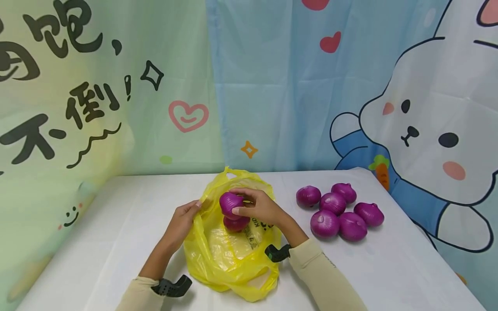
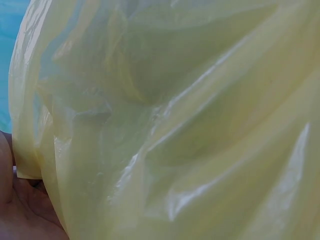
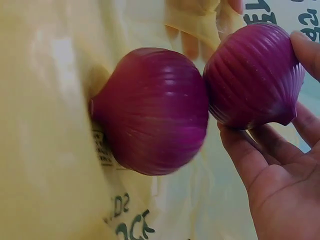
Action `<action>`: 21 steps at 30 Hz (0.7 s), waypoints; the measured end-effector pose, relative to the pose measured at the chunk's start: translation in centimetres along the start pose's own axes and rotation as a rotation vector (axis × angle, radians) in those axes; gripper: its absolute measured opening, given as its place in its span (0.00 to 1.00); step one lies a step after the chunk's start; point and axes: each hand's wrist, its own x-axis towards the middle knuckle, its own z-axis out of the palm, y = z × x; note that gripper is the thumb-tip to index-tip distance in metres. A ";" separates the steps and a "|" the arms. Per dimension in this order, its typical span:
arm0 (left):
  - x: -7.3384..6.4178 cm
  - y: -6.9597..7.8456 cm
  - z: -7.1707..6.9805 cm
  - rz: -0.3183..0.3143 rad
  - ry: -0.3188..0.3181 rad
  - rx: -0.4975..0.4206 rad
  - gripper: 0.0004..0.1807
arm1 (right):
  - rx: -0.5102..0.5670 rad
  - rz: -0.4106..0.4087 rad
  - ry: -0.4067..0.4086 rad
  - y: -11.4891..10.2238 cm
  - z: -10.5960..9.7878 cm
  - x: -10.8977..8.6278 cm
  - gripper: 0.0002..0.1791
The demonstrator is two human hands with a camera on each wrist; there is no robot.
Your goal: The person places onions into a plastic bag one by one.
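Pinching the yellow plastic bag (image 1: 198,255) by its edge, the left hand (image 1: 183,222) likely props its mouth wide, we judge. Right hand (image 1: 258,207) grips a red onion (image 1: 231,204) between both hands, touching a second onion (image 1: 235,224) inside. Farther right, we count six loose onions (image 1: 332,203).

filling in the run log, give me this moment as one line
left hand holds yellow plastic bag | right hand grips red onion | second onion in bag | six onions on white tabletop
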 end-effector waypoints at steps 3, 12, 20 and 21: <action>0.0 -0.1 0.0 0.008 0.005 -0.007 0.21 | -0.012 0.000 -0.013 1.0 0.3 0.6 0.28; 0.1 -0.2 -0.1 0.016 0.015 0.003 0.22 | -0.007 0.013 -0.063 3.2 1.6 1.9 0.28; 0.1 -0.2 -0.3 0.011 0.025 -0.011 0.22 | -0.074 0.014 -0.116 2.6 2.1 2.0 0.28; 0.1 -0.2 -0.3 0.006 0.025 -0.016 0.22 | -0.099 0.012 -0.126 2.5 2.2 2.0 0.28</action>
